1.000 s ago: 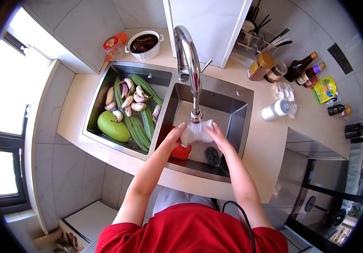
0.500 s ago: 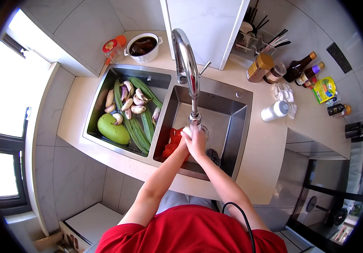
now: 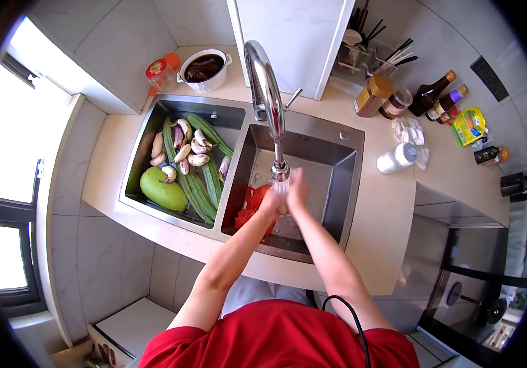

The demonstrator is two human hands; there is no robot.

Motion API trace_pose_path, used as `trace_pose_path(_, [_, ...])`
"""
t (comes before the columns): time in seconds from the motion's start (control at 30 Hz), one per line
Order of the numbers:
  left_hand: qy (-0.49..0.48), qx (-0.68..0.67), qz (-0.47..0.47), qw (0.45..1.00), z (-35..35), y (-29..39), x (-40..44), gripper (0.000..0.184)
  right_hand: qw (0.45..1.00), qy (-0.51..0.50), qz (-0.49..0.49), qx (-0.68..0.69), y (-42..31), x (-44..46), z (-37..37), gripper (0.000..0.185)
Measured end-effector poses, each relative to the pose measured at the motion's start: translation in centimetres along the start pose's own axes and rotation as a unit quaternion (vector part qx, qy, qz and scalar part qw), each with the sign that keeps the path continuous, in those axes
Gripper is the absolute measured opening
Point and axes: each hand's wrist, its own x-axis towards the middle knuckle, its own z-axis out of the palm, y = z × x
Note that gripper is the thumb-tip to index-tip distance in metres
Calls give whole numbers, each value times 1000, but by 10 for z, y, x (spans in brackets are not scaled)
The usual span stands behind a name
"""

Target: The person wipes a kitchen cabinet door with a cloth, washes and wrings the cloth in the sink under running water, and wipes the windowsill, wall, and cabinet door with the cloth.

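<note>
Together beneath a running faucet [image 3: 277, 147], a person's left hand [image 3: 274, 199] and right hand [image 3: 298, 189] meet at the falling water [image 3: 281, 186] over the right basin [image 3: 322, 165], the right hand motion-blurred. How far the fingers are open, and whether they grip anything, cannot be told. Crumpled red-orange material [image 3: 252, 197] lies lower in that basin, to the left of the fingers and nearer the left hand, partly hidden by the left forearm [image 3: 239, 248]; what shows stretches lengthwise beside the basin's left wall. Vegetables [image 3: 203, 193] lie in the neighboring basin
</note>
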Motion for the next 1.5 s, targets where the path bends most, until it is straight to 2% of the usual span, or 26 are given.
trace_pose_path(0.07, [-53, -66, -58, 995, 12, 11, -13, 29, 997, -56, 58, 2, 33, 17, -1, 52])
trace_pose_path(0.13, [29, -82, -34, 996, 10, 12, 4, 25, 990, -8, 111, 92, 22, -11, 0, 51])
trace_pose_path(0.2, [98, -94, -52, 989, -8, 10, 25, 25, 993, 17, 73, 86, -9, -45, -7, 47])
trace_pose_path(0.23, [124, 55, -53, 989, -11, 18, 19, 24, 995, 2, 31, 97, -30, -55, -10, 44])
trace_pose_path(0.3, [-61, 49, 49, 996, -78, -52, 92, 30, 997, 35, -56, 43, -41, -54, -2, 38])
trace_pose_path(0.33, [-81, -13, 18, 996, -60, -33, 69, 30, 997, 35, -53, 44, -42, -45, -1, 38])
trace_pose_path(0.37, [-97, -75, -16, 992, -40, -12, 44, 29, 1000, 6, -13, 8, -43, -31, -3, 38])
trace_pose_path(0.43, [1, -27, -81, 996, -14, 1, 25, 27, 999, -6, 8, -46, -31, -7, -1, 41])
trace_pose_path(0.47, [-10, 67, -82, 994, -15, 3, 23, 28, 994, -15, 106, 21, 2, 14, 20, 36])
trace_pose_path(0.57, [-45, -66, -117, 990, -2, 29, 2, 24, 992, -28, 77, 94, 43, 26, 14, 36])
trace_pose_path(0.6, [-60, -95, -111, 987, -2, 43, 2, 23, 915, -100, 217, 326, 42, 16, 3, 39])
trace_pose_path(0.63, [-75, -124, -105, 984, -8, 49, 4, 22, 760, -165, 339, 530, 39, 4, -6, 42])
trace_pose_path(0.77, [33, 19, 32, 999, -33, 21, 31, 25, 825, -77, 232, 510, -1, -36, -15, 37])
trace_pose_path(0.8, [22, -28, -26, 999, -22, 17, 20, 29, 840, -48, 181, 509, -18, -42, -11, 38])
trace_pose_path(0.87, [-5, -64, -46, 997, -2, 15, 0, 31, 932, -20, 94, 351, -11, -35, 18, 41])
trace_pose_path(0.9, [-32, -101, -65, 992, 7, 16, -11, 32, 987, 12, 53, 154, -16, -30, 17, 46])
trace_pose_path(1.0, [-112, -212, -121, 963, 20, 16, -29, 37, 994, 34, 37, 99, -19, 3, 1, 40])
trace_pose_path(1.07, [-137, -263, -89, 951, 15, 20, -10, 41, 990, 67, -3, 123, -7, 7, -3, 34])
trace_pose_path(1.13, [-135, -293, -68, 944, 7, 32, 6, 40, 985, 54, -78, 143, 12, -11, -2, 27])
trace_pose_path(1.2, [-79, -211, -61, 972, -6, 26, 26, 34, 979, -6, -138, 148, 6, -40, -18, 23])
trace_pose_path(1.27, [-323, -224, -145, 908, -21, 9, 38, 34, 969, -1, -227, 98, -21, -49, -25, 25])
trace_pose_path(1.3, [-273, -322, -60, 905, -21, 1, 19, 32, 970, 2, -222, 96, -19, -44, -20, 25])
trace_pose_path(1.33, [-272, -320, -62, 905, -17, 4, 16, 32, 972, 5, -218, 94, -17, -35, -12, 26])
trace_pose_path(1.43, [-53, -188, -54, 979, 1, 12, 4, 31, 983, 22, -181, 28, 4, -6, 0, 31])
trace_pose_path(1.47, [-61, -201, -54, 976, 0, 13, 5, 30, 990, 59, -120, 38, 16, 0, 9, 37])
trace_pose_path(1.5, [-65, -209, -36, 975, 2, 17, 0, 32, 982, 41, -78, 165, 27, -1, 14, 42])
